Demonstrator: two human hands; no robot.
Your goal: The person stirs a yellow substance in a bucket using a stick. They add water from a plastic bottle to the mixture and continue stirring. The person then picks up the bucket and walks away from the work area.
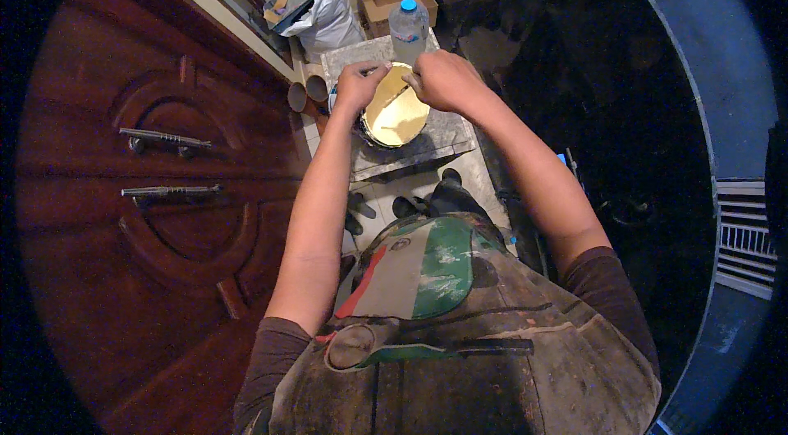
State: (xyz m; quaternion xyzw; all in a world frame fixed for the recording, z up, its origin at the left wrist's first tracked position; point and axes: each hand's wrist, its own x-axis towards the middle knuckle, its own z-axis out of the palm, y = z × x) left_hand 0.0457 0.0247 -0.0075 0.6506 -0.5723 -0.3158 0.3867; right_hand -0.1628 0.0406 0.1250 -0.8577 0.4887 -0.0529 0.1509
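A round bucket (400,125) with a dark, smeared outside stands on a worn grey stand, and its round top shows bright pale yellow. My left hand (359,87) is bent over the bucket's left rim, with the thumb reaching toward the far edge. My right hand (447,84) is closed at the far right of the rim. A thin dark line slants across the yellow from near its fingers; whether this is a tool's edge or a shadow I cannot tell. What the right fingers grip is hidden.
Just beyond the bucket stands a clear plastic bottle (408,28) with a blue cap. Farther back are a white sack (328,23) and a cardboard box (379,18). Brown pots (318,90) stand left of the grey stand (460,133). Dark red wooden doors (172,246) line the left.
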